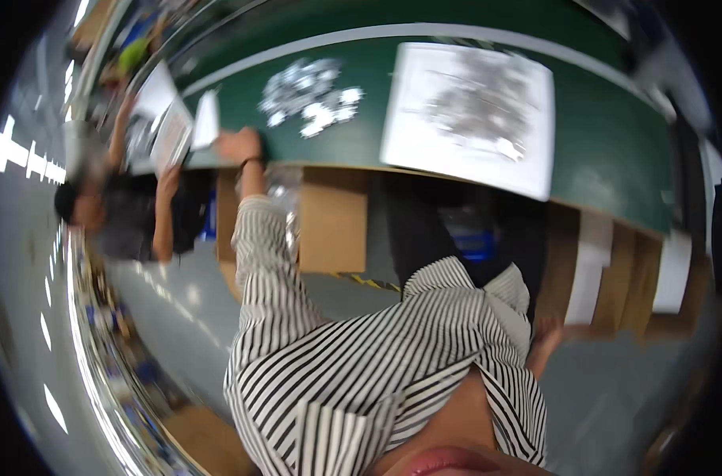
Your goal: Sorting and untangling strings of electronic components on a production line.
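Observation:
My left hand (240, 146) is at the near edge of the green table, its fingers bent toward a small white sheet (207, 120). The fingertips meet the sheet's lower corner, but blur hides whether they grip it. To the right of this hand lies a loose heap of small silvery-white pieces (301, 89). Farther right, a white tray (402, 131) bears a spread of small grey pieces (481, 99), smeared in the picture. Down beside my lap, my right hand (545, 335) is low and blurred, away from the table, and its fingers do not show clearly.
Below the table edge stands an open cardboard box (333, 222) with clear plastic in it. More cardboard boxes (555, 274) with white sheets on them stand at the right. A co-worker (131, 210) at the left holds a white printed sheet or packet (173, 133).

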A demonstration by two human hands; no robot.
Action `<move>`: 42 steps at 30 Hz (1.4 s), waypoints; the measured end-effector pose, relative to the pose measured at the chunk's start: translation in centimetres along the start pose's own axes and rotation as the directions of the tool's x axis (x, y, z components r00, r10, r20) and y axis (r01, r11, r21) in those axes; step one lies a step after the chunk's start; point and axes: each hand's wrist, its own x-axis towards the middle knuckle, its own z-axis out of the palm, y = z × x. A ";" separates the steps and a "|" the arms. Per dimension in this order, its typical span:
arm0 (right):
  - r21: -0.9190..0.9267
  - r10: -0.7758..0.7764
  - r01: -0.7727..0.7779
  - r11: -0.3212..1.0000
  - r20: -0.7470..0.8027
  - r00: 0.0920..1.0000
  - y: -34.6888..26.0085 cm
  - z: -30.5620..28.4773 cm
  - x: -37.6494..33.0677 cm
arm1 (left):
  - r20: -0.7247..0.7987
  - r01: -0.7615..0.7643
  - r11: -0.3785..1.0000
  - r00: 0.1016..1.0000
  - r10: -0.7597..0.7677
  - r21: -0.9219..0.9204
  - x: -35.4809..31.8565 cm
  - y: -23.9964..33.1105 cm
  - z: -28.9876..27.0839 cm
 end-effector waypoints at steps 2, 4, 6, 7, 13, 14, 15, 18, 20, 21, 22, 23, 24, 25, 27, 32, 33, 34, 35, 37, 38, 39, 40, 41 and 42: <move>-0.071 0.018 -0.016 0.997 0.020 1.000 0.1 1.1 4.4 | 0.102 0.082 0.997 0.991 -0.083 0.011 1.1 -1.5 0.1; -0.137 0.047 -0.046 0.990 0.011 0.999 0.4 2.4 7.8 | 0.132 0.178 0.971 0.971 -0.200 0.158 3.5 -6.7 -1.0; -0.206 0.084 -0.096 0.974 -0.069 0.994 0.8 3.4 9.6 | 0.355 0.223 0.974 0.907 -0.226 0.051 5.5 -8.6 -2.2; -0.240 0.100 -0.125 0.963 -0.112 0.989 1.1 3.5 10.7 | 0.322 0.161 0.980 0.927 -0.192 0.118 6.1 -8.7 -2.2; -0.296 0.158 -0.222 0.929 -0.224 0.962 -1.5 5.7 9.3 | -0.045 -0.025 1.000 0.999 0.026 0.015 7.4 -9.0 -1.6; -0.254 0.127 -0.153 0.955 -0.116 0.985 -3.7 7.4 8.7 | -0.116 -0.055 0.998 0.992 0.056 0.016 7.9 -9.7 -2.2; -0.205 0.091 -0.099 0.974 -0.051 0.995 -7.1 9.7 9.4 | -0.168 -0.108 0.994 0.980 0.105 -0.010 7.8 -8.1 -2.7; -0.067 -0.012 0.005 0.998 -0.104 0.994 -15.4 15.6 17.1 | -0.095 -0.441 0.878 0.898 0.430 -0.185 4.8 0.2 -5.1; -0.035 -0.084 0.078 0.996 -0.246 0.966 -18.2 13.5 23.2 | 0.165 -0.258 0.830 0.910 0.381 -0.494 -1.3 11.7 -13.1; -0.015 -0.134 0.135 0.991 -0.261 0.956 -17.8 10.0 19.3 | 0.143 -0.313 0.784 0.882 0.449 -0.536 -4.3 13.9 -17.1; 0.088 -0.184 0.208 0.974 -0.227 0.956 -22.1 11.8 20.1 | 0.142 -0.364 0.758 0.849 0.510 -0.541 -8.6 17.4 -21.6; 0.347 -0.059 0.127 0.929 -0.199 0.978 -24.9 12.9 20.0 | 0.101 -0.506 0.667 0.751 0.653 -0.547 -11.8 19.4 -22.5; 0.332 -0.094 0.124 0.935 -0.106 0.990 -29.0 13.3 18.9 | -0.024 -0.627 0.456 0.604 0.797 -0.631 -16.0 21.9 -23.4; 0.441 -0.050 0.036 0.897 0.019 0.999 -32.3 12.6 17.6 | -0.020 -0.654 0.339 0.476 0.879 -0.676 -21.2 24.5 -25.0; 0.504 -0.179 0.102 0.858 0.107 0.978 -35.7 12.1 15.6 | -0.123 -0.514 -0.027 0.155 0.980 -0.857 -29.8 28.2 -28.1; 0.678 0.027 0.268 0.684 -0.391 0.920 -31.8 6.7 14.5 | -0.359 -0.280 -0.435 -0.283 0.889 -0.856 -48.0 34.4 -34.4; 0.686 0.168 0.248 0.684 -0.479 0.862 -30.3 4.9 15.0 | -0.392 -0.269 -0.483 -0.329 0.859 -0.833 -50.4 35.0 -34.2; 0.633 0.224 0.264 0.728 -0.583 0.781 -29.5 3.2 15.5 | -0.406 -0.253 -0.507 -0.362 0.839 -0.824 -51.9 35.2 -35.1; 0.563 0.233 0.236 0.792 -0.635 0.736 -28.8 0.8 15.9 | -0.449 -0.186 -0.530 -0.346 0.824 -0.828 -53.3 35.1 -35.2; 0.384 0.235 0.161 0.909 -0.793 0.562 -23.7 -7.3 17.3 | -0.420 0.011 -0.461 -0.435 0.796 -0.887 -56.2 34.5 -37.2; 0.253 0.210 0.025 0.967 -0.852 0.479 -21.8 -11.5 18.1 | -0.401 0.103 -0.402 -0.465 0.789 -0.910 -57.0 34.2 -37.5; 0.079 0.099 -0.065 0.995 -0.912 0.398 -19.5 -15.6 19.0 | -0.314 0.094 -0.312 -0.518 0.796 -0.946 -57.3 33.7 -37.3; -0.092 -0.030 -0.165 0.982 -0.940 0.340 -17.6 -19.4 20.5 | -0.282 0.066 -0.292 -0.531 0.799 -0.954 -57.4 33.5 -36.5; -0.199 -0.081 -0.382 0.902 -0.950 0.303 -16.2 -23.2 21.4 | -0.250 0.051 -0.267 -0.555 0.793 -0.962 -58.0 32.9 -35.1; -0.272 -0.165 -0.432 0.860 -0.949 0.269 -13.7 -27.0 22.6 | -0.231 0.045 -0.249 -0.561 0.795 -0.967 -58.5 32.2 -33.7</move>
